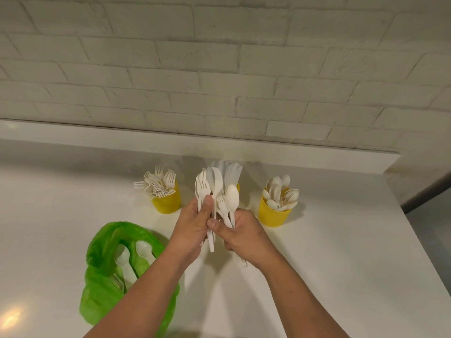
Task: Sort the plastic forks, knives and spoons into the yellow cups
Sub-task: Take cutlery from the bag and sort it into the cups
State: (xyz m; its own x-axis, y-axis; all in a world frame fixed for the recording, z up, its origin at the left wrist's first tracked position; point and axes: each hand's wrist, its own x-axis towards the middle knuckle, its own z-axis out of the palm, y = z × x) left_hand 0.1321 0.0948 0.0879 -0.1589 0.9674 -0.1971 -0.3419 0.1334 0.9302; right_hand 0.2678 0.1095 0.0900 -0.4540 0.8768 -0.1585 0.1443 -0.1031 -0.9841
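Observation:
Both hands hold a mixed bunch of white plastic cutlery (216,189) upright above the counter's middle. My left hand (192,225) grips forks and knives with the thumb pressed on their handles. My right hand (240,234) pinches a spoon (231,197) and a fork by their handles. A yellow cup of forks (167,200) stands at the left. A yellow cup of spoons (273,214) stands at the right. A third yellow cup (238,187) with knives is mostly hidden behind the bunch.
A green plastic bag (107,272) lies at the front left with a few spoons (144,250) inside it. The white counter (341,252) ends at a brick wall behind and drops off at the right edge.

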